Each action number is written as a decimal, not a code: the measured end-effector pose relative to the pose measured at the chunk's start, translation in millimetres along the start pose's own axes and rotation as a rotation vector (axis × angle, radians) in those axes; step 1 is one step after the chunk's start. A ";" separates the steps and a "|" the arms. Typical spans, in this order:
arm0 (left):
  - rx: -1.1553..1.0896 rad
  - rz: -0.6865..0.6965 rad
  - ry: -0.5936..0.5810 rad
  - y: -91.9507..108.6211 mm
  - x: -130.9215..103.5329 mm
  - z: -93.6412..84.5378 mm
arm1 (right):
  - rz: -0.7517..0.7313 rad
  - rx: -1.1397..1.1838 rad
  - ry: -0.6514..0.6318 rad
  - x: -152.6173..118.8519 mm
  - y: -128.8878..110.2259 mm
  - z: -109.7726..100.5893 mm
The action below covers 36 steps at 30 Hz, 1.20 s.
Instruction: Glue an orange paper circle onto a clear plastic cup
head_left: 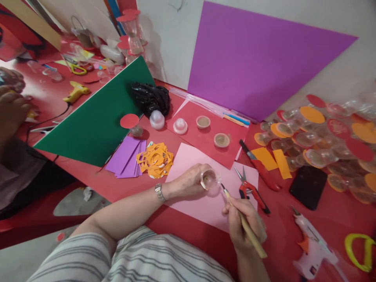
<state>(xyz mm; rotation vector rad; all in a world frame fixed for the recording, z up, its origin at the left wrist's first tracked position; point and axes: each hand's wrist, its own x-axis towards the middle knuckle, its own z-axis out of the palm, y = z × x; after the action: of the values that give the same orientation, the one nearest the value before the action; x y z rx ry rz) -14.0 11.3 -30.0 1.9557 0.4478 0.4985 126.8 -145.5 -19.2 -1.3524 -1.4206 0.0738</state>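
Observation:
My left hand (pixel 190 182), with a watch at the wrist, is closed round a small clear plastic cup (pixel 210 180) whose round opening faces up toward me. My right hand (pixel 245 221) grips a wooden-handled tool (pixel 249 233) with a dark, thin tip. That tip points at the right side of the cup, very near its edge; whether they touch I cannot tell. Both hands are over a pink sheet (pixel 188 207). Red-handled snips (pixel 249 189) lie partly open beyond my right hand. Two cups with brownish contents (pixel 203 122) sit on a red sheet (pixel 188 109) farther back.
Joined clear cups with red and orange discs (pixel 323 137) crowd the right. A glue gun (pixel 315 243), black phone (pixel 308 187) and red cutter (pixel 264 172) lie nearby. A green board (pixel 100 121) leans at left, beside orange cutouts (pixel 155 159). Another person's hands (pixel 13 105) show far left.

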 end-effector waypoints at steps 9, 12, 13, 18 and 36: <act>-0.018 -0.041 -0.022 1.2 -0.4 -0.7 | -0.081 -0.095 -0.015 4.9 2.9 4.4; -0.019 -0.061 -0.026 2.8 -0.2 -0.9 | -0.114 -0.150 -0.015 8.0 2.2 6.1; -0.015 -0.061 -0.027 3.2 -0.1 -1.1 | -0.121 -0.157 -0.015 8.8 2.3 6.7; -0.007 -0.041 -0.037 3.3 -0.1 -2.0 | -0.119 -0.140 -0.014 10.8 4.8 8.3; -0.040 -0.043 -0.110 9.9 -0.1 -6.0 | 0.182 -0.153 0.006 7.6 12.1 4.8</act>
<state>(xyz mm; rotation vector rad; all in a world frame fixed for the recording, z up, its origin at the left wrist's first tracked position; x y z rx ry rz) -16.4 11.8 -18.6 1.9199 0.4063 0.3679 133.3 -133.0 -24.4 -1.6055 -1.3166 0.0812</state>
